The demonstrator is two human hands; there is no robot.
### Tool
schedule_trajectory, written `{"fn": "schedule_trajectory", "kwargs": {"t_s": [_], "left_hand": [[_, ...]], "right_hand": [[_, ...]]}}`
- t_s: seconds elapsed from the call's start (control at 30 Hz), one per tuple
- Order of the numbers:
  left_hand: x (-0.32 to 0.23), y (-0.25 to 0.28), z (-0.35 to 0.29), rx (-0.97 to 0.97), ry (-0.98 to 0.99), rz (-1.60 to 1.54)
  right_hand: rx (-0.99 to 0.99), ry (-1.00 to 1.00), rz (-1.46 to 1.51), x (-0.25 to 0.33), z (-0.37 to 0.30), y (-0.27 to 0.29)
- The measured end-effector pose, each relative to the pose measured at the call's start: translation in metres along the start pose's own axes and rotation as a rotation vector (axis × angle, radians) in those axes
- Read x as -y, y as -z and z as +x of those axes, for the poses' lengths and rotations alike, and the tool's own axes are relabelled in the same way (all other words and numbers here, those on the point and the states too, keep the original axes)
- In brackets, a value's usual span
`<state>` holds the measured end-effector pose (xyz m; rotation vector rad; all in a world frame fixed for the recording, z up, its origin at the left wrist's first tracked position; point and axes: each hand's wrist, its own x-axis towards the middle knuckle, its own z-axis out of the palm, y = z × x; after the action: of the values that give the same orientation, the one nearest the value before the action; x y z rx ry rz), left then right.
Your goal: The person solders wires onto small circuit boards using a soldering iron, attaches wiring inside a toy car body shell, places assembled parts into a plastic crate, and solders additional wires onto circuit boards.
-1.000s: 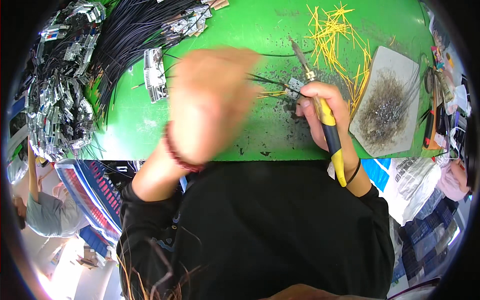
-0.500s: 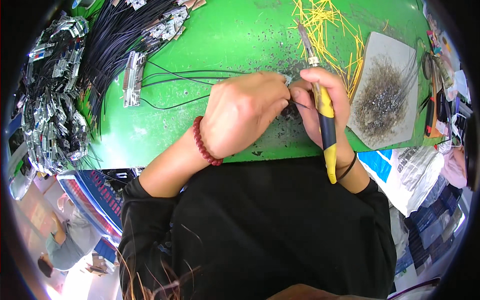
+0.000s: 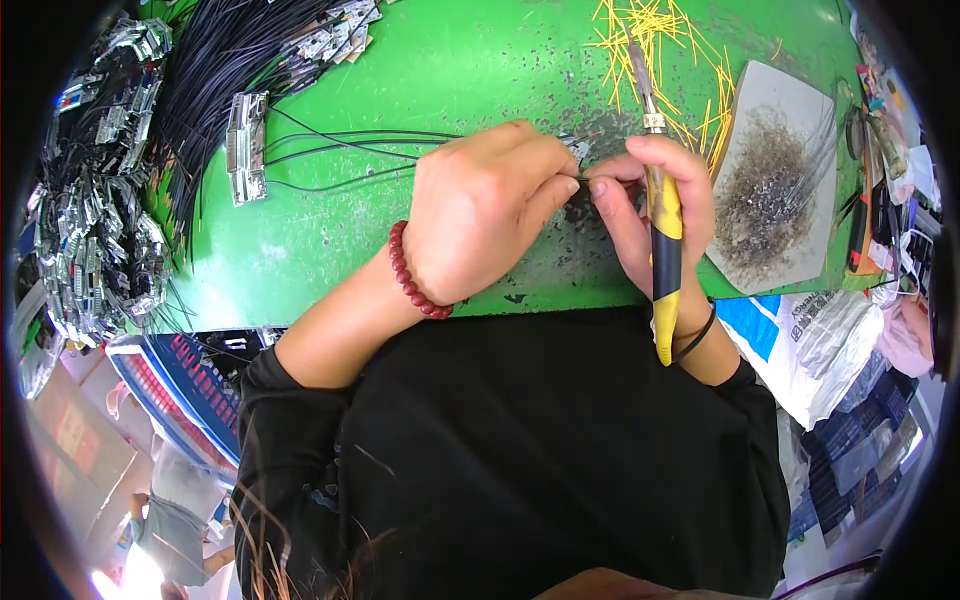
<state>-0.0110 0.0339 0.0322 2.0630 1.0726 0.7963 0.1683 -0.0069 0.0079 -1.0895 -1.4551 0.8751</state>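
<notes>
My left hand (image 3: 490,205), with a red bead bracelet at the wrist, is closed on thin black wires (image 3: 345,157). They run left to a metal-shelled connector (image 3: 246,148) lying on the green table. Against the palm of my right hand (image 3: 685,200) rests a yellow-and-black soldering iron (image 3: 667,240), its metal tip pointing away from me. The thumb and index finger of that hand also meet a dark wire end beside my left fingertips. Just beyond the left fingers a small silvery piece (image 3: 577,148) shows, mostly hidden.
Bundled black cables (image 3: 215,75) and a heap of silvery connectors (image 3: 95,240) fill the left side of the green table (image 3: 450,70). Yellow wire pieces (image 3: 650,40) lie scattered at the far right. Nearby sits a grey board (image 3: 805,110) with dark residue. Another person (image 3: 175,520) is at lower left.
My right hand and the soldering iron have shifted slightly right, with a wider gap between the hands and wire showing there. The connector now appears further left.
</notes>
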Motion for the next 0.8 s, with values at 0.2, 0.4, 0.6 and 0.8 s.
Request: {"fn": "schedule_trajectory", "kwargs": {"t_s": [0.2, 0.4, 0.6, 0.8], "left_hand": [[-0.001, -0.002, 0.000, -0.006, 0.033, -0.028], [-0.002, -0.002, 0.000, 0.002, 0.122, -0.144], [0.000, -0.004, -0.001, 0.011, 0.066, -0.119], [0.007, -0.006, 0.000, -0.046, 0.004, -0.049]], "right_hand": [[-0.099, -0.016, 0.106, -0.005, -0.007, 0.002], [-0.051, 0.051, 0.047, -0.004, -0.008, 0.004], [-0.097, -0.003, 0.091, -0.001, -0.008, 0.000], [-0.077, 0.015, -0.069, -0.010, -0.006, 0.006]]}}
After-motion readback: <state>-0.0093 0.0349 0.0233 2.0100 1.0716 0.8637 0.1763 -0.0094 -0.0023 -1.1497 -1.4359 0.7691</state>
